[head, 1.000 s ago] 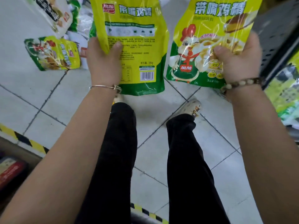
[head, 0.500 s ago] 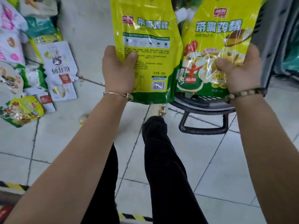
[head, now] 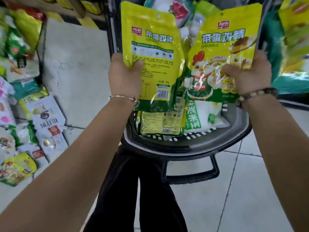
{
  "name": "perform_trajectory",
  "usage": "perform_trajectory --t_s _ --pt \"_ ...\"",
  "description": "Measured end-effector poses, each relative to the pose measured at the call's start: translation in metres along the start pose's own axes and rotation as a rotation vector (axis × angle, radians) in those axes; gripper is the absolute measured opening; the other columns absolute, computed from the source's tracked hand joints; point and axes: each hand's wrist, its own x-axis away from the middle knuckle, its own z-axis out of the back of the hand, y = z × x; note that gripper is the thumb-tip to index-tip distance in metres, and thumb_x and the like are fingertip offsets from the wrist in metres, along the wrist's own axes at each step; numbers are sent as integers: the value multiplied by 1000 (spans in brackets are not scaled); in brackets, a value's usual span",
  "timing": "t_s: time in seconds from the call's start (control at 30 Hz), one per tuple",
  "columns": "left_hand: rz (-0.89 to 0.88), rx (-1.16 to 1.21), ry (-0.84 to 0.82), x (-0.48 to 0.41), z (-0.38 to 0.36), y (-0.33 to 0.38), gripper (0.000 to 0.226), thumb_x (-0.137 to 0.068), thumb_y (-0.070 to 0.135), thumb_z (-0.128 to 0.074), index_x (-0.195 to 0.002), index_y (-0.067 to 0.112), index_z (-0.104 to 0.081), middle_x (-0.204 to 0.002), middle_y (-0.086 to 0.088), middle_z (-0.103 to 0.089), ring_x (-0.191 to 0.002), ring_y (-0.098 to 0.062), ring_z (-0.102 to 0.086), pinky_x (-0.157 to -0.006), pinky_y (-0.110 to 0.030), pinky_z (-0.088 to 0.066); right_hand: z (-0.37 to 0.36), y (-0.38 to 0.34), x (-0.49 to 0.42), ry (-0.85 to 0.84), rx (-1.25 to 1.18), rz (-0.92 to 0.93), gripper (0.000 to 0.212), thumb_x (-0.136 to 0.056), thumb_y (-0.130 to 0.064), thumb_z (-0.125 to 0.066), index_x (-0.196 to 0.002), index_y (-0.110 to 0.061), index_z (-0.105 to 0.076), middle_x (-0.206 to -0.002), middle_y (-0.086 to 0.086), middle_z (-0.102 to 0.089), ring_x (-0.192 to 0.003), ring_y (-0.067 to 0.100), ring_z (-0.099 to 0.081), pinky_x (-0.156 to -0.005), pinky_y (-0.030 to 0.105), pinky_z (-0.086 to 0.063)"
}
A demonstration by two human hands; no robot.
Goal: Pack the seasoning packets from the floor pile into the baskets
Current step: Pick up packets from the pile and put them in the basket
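Left hand (head: 124, 79) fingers clamp a 加加 带嘴鸡精 packet (head: 153, 47), barcode side showing; right hand (head: 250, 76) fingers clamp the rooster-front packet (head: 224, 39). Below them, the basket (head: 184, 146) holds a white bag (head: 204, 116) lettered 玉米淀.

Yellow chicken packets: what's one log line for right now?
left hand: grips back-facing packet | right hand: grips front-facing packet | both over basket | not yet released

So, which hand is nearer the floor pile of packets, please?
Left. The left hand is right of the floor pile; the right hand is farther right, over the basket.
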Motion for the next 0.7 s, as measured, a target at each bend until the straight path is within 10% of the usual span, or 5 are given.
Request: perform_trajectory --t_s 0.23,0.4,0.53,0.7 --pt "-41 -30 18 -77 -45 15 25 -89 18 -58 -104 0 -50 -95 -2 -58 -80 -14 -50 -62 -17 -32 -30 -9 -70 74 -134 54 43 -73 -13 -71 -114 -9 -55 -100 -2 -61 -68 -16 -56 -51 6 -44" --pt "-116 -105 -14 -88 -53 19 65 -83 4 -57 -140 6 -25 -126 -2 -44 -109 -16 -47 -77 -7 -29 -61 -12 -98 157 -33 51 64 -80 -14 -65 -137 -7 -38 -118 0 -52 -96 7 -47 -54 -6 -31" --pt "-467 -576 -104 -86 -61 15 75 -82 33 -62 -145 14 -26 -152 -20 -13 -141 -34 -16 -113 -33 -16 -69 -5 -101 118 241 100 71 -84 -14 -58 -146 -14 -23 -143 11 -35 -122 23 -47 -93 21 -39" --pt "-650 -875 -289 -80 -89 13 71 -90 57 -38 -149 26 -14 -157 -13 4 -144 -35 7 -112 -55 5 -81 -4 -88 99 433 213 55 -90 -27 -51 -143 -23 -36 -152 25 -9 -142 32 -17 -113 35 -22"
